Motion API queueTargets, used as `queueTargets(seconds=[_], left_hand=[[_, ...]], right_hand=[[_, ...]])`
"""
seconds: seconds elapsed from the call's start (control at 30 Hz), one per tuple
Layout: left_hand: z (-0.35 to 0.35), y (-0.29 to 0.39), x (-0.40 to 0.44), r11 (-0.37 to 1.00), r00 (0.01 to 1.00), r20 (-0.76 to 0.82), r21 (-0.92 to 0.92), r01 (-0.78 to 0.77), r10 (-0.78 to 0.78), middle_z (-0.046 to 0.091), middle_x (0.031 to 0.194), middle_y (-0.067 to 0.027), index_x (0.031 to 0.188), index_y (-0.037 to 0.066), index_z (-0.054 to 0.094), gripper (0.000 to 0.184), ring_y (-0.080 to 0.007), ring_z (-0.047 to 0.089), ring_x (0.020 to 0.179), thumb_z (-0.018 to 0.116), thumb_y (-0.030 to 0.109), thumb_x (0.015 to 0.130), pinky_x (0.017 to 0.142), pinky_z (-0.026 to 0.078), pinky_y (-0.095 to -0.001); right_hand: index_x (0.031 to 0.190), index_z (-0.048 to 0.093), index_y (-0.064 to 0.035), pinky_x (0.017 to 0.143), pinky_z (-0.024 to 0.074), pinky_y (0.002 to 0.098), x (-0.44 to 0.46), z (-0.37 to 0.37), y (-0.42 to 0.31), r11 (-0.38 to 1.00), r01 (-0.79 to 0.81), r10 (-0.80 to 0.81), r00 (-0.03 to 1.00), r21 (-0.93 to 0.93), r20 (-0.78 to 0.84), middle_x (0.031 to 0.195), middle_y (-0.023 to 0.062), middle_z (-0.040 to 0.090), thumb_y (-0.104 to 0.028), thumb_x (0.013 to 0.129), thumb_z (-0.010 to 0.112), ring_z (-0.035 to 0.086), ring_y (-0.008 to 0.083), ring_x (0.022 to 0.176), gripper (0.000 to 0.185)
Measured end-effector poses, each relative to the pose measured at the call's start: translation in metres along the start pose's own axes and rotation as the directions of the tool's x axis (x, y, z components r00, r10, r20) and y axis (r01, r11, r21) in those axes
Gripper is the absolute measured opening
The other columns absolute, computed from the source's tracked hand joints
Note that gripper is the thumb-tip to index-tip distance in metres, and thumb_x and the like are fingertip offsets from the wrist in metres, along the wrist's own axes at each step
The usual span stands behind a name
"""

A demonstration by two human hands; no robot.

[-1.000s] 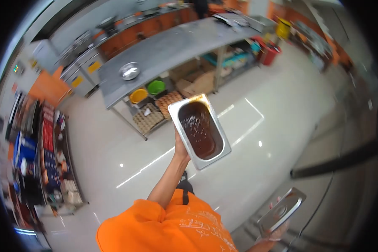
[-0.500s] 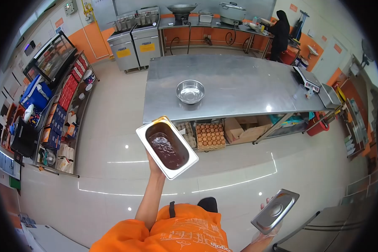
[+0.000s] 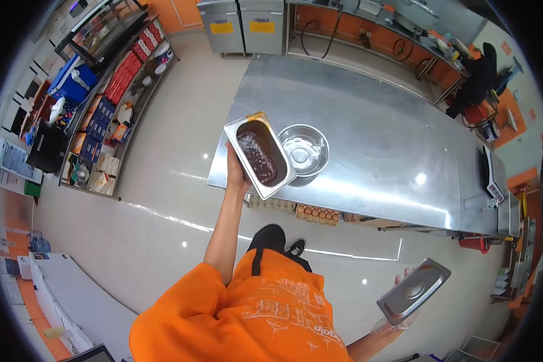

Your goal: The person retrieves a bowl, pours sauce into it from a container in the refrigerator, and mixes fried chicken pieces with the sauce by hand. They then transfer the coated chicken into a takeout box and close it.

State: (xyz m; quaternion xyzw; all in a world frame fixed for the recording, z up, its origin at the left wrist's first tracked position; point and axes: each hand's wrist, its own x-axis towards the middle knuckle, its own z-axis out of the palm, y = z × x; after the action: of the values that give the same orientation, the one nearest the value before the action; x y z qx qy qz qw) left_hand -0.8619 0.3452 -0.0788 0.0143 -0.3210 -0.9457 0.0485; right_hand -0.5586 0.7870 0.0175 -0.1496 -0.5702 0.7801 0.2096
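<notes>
My left hand [image 3: 236, 171] grips the side of a deep steel container [image 3: 260, 155] with dark brown liquid inside and an orange-brown smear on its rim. The container is in front of me, over the near left edge of the steel table [image 3: 368, 139], its right side overlapping a round steel bowl [image 3: 304, 150] in view. At the lower right, my right hand [image 3: 396, 320], in a clear glove, holds a rectangular steel lid [image 3: 414, 292] from beneath, with fingertips showing past its far edge.
Egg trays [image 3: 317, 214] sit under the table. A shelf with boxes [image 3: 96, 123] stands left, two fryer cabinets [image 3: 262, 27] at the back. A person in dark clothes [image 3: 478, 78] is at the back right. A scale [image 3: 493, 175] rests on the table's right end.
The view has turned and come nearer to the table. The container has passed from over the floor to the table's edge beside the bowl. Both hands keep their holds.
</notes>
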Motion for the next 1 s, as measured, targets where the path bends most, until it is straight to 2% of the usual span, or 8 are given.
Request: queueTargets(seconds=[0.03,0.17,0.37,0.47,0.63,0.73,0.93,1.0], left_hand=[[-0.004,-0.004,0.015,0.999,1.000,-0.007,0.033,-0.022,0.022,0.062,0.120,-0.0127,0.137,0.004,0.046,0.074,-0.0226,0.066,0.106,0.040,0.066,0.097,0.088,0.059,-0.0369],[-0.017,-0.015,0.060,0.979,0.995,0.011,0.179,-0.099,0.099,0.057,0.120,-0.0093,0.135,0.012,0.042,0.064,-0.0191,0.062,0.107,0.049,0.062,0.095,0.089,0.057,-0.0339],[-0.025,-0.023,0.096,0.908,0.995,0.010,0.408,-0.096,0.101,0.056,0.115,-0.0044,0.133,0.012,0.045,0.068,-0.0142,0.056,0.103,0.062,0.061,0.090,0.088,0.049,-0.0279],[-0.022,-0.024,0.109,0.894,0.996,0.061,0.440,-0.088,0.068,0.056,0.112,-0.0033,0.132,0.011,0.047,0.069,-0.0139,0.054,0.104,0.066,0.061,0.087,0.093,0.045,-0.0284],[-0.008,-0.023,0.125,0.883,0.987,0.163,0.464,-0.070,-0.007,0.057,0.114,-0.0040,0.132,0.011,0.047,0.072,-0.0152,0.054,0.107,0.070,0.060,0.085,0.096,0.044,-0.0302],[-0.010,-0.030,0.132,0.857,0.978,0.209,0.509,-0.083,-0.030,0.057,0.115,-0.0043,0.132,0.011,0.047,0.073,-0.0156,0.054,0.108,0.071,0.060,0.083,0.097,0.043,-0.0306],[-0.008,-0.037,0.142,0.862,0.968,0.233,0.505,-0.041,-0.091,0.057,0.116,-0.0047,0.130,0.011,0.049,0.072,-0.0163,0.054,0.109,0.073,0.060,0.082,0.097,0.042,-0.0310],[-0.007,-0.037,0.151,0.863,0.968,0.232,0.504,-0.032,-0.099,0.057,0.116,-0.0049,0.130,0.012,0.050,0.072,-0.0166,0.054,0.109,0.073,0.060,0.082,0.097,0.042,-0.0311]], right_hand=[[0.153,0.029,-0.0098,0.109,0.0430,0.0524,0.020,0.002,-0.001,0.999,0.039,-0.036,0.995,-0.028,0.094,0.149,0.0153,0.041,-0.037,0.102,0.045,0.043,0.0362,0.138,0.060],[0.155,0.025,-0.0138,0.110,0.0424,0.0539,0.085,0.020,-0.006,0.947,-0.183,0.263,0.913,0.262,-0.313,0.154,0.0132,0.034,-0.040,0.104,0.040,0.040,0.0357,0.140,0.059],[0.155,0.023,-0.0124,0.110,0.0423,0.0538,0.092,0.051,0.028,0.994,-0.105,0.099,0.950,-0.004,-0.295,0.155,0.0146,0.033,-0.040,0.104,0.042,0.039,0.0395,0.140,0.061],[0.155,0.024,-0.0118,0.110,0.0424,0.0538,0.083,0.107,0.031,0.775,0.090,-0.104,0.994,-0.626,0.013,0.154,0.0156,0.034,-0.040,0.103,0.043,0.039,0.0407,0.139,0.062],[0.154,0.026,-0.0122,0.112,0.0401,0.0532,0.100,0.109,0.033,0.993,-0.103,0.084,0.960,-0.059,-0.268,0.153,0.0160,0.036,-0.042,0.104,0.043,0.040,0.0389,0.139,0.061],[0.154,0.027,-0.0129,0.112,0.0407,0.0532,0.093,0.116,0.041,0.986,-0.064,0.024,0.968,-0.156,-0.249,0.152,0.0157,0.038,-0.043,0.103,0.043,0.041,0.0386,0.138,0.061],[0.153,0.030,-0.0151,0.111,0.0419,0.0532,0.090,0.110,0.053,0.985,-0.119,0.159,0.903,0.124,-0.399,0.150,0.0150,0.040,-0.045,0.103,0.044,0.042,0.0376,0.138,0.060],[0.153,0.030,-0.0133,0.110,0.0433,0.0544,0.091,0.119,0.053,0.996,-0.092,0.092,0.929,0.018,-0.359,0.151,0.0141,0.039,-0.044,0.103,0.042,0.042,0.0383,0.138,0.060]])
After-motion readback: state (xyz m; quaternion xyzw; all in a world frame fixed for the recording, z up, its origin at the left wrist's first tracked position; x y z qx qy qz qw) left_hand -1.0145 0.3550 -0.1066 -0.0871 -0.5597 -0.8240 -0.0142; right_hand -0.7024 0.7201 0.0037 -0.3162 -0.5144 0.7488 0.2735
